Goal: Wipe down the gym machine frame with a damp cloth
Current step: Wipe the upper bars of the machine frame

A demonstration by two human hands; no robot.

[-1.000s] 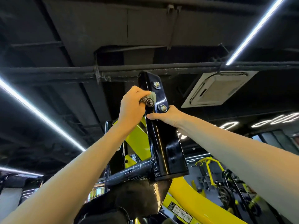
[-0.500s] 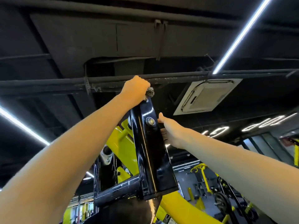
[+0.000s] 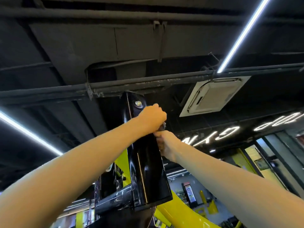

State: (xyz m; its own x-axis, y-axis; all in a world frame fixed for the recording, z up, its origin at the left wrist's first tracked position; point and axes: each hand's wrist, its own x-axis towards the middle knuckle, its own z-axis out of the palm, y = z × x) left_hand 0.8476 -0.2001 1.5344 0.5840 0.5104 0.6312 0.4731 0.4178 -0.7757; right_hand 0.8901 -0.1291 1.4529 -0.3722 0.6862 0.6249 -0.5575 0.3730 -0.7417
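Note:
A glossy black upright plate of the gym machine frame (image 3: 146, 175) rises overhead, with a silver bolt (image 3: 138, 103) near its top. My left hand (image 3: 152, 118) is fisted around a small grey cloth (image 3: 162, 126), pressing it against the plate's right edge just below the bolt. Only a dark bit of the cloth shows under the fist. My right hand (image 3: 166, 145) grips the same right edge directly beneath, its fingers wrapped behind the plate and touching the left hand.
A black cross tube (image 3: 115, 200) joins the plate's base, above a yellow frame beam (image 3: 179, 214). Dark ceiling pipes (image 3: 148, 82), an air-conditioning cassette (image 3: 213, 96) and light strips are overhead. More yellow machines stand at the lower right.
My left hand with the cloth has slid from the plate's top down its right edge, uncovering the upper bolt. My right hand has closed onto that edge just beneath it. The view has tilted.

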